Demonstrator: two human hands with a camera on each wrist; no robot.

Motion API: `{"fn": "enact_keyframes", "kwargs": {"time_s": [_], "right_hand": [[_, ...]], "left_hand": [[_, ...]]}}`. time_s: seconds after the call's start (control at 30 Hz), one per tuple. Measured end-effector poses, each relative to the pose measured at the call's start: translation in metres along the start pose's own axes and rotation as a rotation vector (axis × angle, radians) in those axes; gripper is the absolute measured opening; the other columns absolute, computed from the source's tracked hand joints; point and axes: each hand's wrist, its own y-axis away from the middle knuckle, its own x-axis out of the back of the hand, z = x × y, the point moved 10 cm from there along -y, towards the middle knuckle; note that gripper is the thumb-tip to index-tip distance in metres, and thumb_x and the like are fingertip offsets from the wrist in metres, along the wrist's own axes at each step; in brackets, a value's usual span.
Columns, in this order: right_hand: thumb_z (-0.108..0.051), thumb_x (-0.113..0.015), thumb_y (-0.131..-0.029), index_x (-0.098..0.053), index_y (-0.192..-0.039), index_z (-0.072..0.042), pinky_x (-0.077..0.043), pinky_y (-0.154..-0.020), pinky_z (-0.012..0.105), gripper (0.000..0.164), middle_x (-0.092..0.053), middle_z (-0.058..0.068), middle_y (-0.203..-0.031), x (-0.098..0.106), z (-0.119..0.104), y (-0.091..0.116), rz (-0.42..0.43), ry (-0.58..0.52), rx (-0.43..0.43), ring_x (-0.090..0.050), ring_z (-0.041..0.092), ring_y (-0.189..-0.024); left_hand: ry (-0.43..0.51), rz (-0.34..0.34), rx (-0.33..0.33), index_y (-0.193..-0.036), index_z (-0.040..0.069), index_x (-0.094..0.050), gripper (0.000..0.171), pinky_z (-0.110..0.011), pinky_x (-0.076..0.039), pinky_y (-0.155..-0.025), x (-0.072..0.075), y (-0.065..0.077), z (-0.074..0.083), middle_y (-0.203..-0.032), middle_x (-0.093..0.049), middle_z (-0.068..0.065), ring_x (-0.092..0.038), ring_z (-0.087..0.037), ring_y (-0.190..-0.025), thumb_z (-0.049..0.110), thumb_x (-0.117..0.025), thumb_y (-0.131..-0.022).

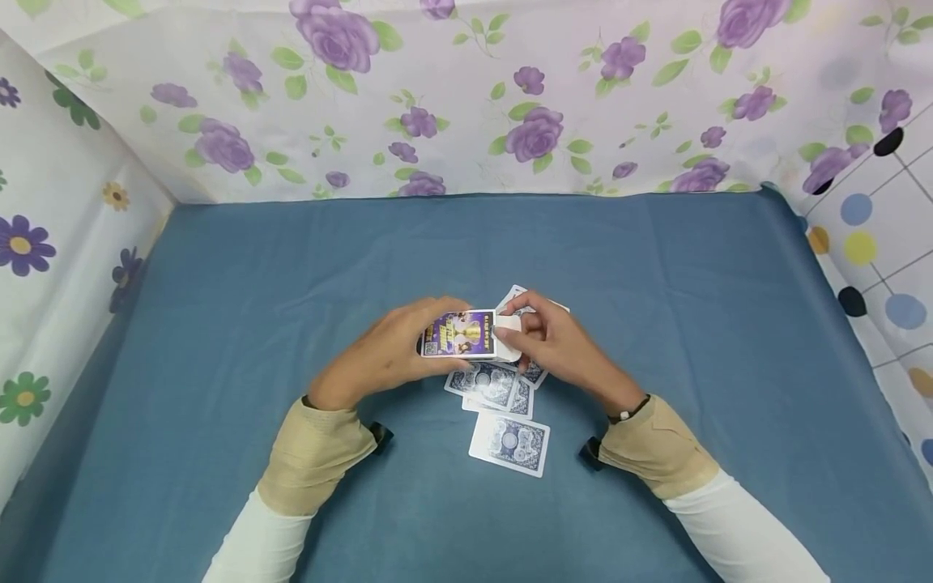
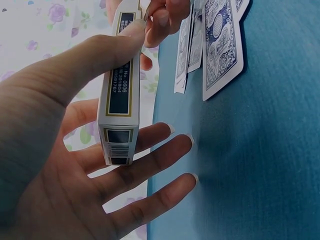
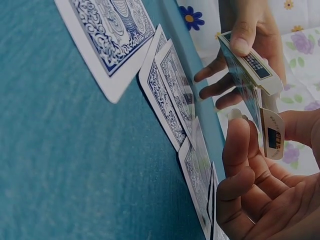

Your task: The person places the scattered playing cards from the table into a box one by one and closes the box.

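My left hand (image 1: 394, 342) grips a purple-and-gold playing card box (image 1: 457, 334) by its long edges, with the thumb on the near narrow side. The left wrist view shows a barcode on the box's closed end. At its other end the white flap (image 3: 274, 134) stands out from the box, pinched between the thumb and fingers of my right hand (image 1: 561, 344). Both hands are above the cloth. Beneath them lie several blue-backed playing cards (image 1: 484, 382), face down and overlapping, partly hidden by the box and right hand. One more card (image 1: 510, 444) lies nearer to me.
A blue cloth (image 1: 255, 267) covers the table. Behind it hangs a white sheet (image 1: 466, 73) with purple roses, with patterned sheets at both sides. Each wrist wears a tan cuff (image 1: 309, 457) with a small black piece on its inner side.
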Motion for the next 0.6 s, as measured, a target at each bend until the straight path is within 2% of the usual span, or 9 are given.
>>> {"fn": "enact_keyframes", "kwargs": {"time_s": [0.33,0.6], "right_hand": [[-0.019,-0.066,-0.095,-0.055,-0.116,-0.007,-0.053,-0.053,0.043,0.027,-0.059,0.014,-0.065,0.0,-0.001,-0.003,-0.007,-0.004,-0.01,-0.06,0.039,-0.054],[-0.023,-0.062,-0.097,-0.058,-0.115,-0.006,-0.049,-0.049,0.039,0.025,-0.06,0.02,-0.067,0.013,0.003,-0.003,0.019,-0.039,0.009,-0.059,0.035,-0.053]], "left_hand": [[0.01,-0.002,0.014,-0.137,0.024,-0.055,0.062,-0.032,-0.047,-0.082,0.0,0.0,-0.002,-0.121,-0.058,0.008,-0.055,-0.009,-0.094,0.047,-0.075,-0.083],[-0.003,0.007,0.007,-0.136,0.024,-0.055,0.063,-0.031,-0.047,-0.08,0.002,-0.002,0.0,-0.119,-0.058,0.009,-0.055,-0.008,-0.091,0.046,-0.076,-0.081]]}}
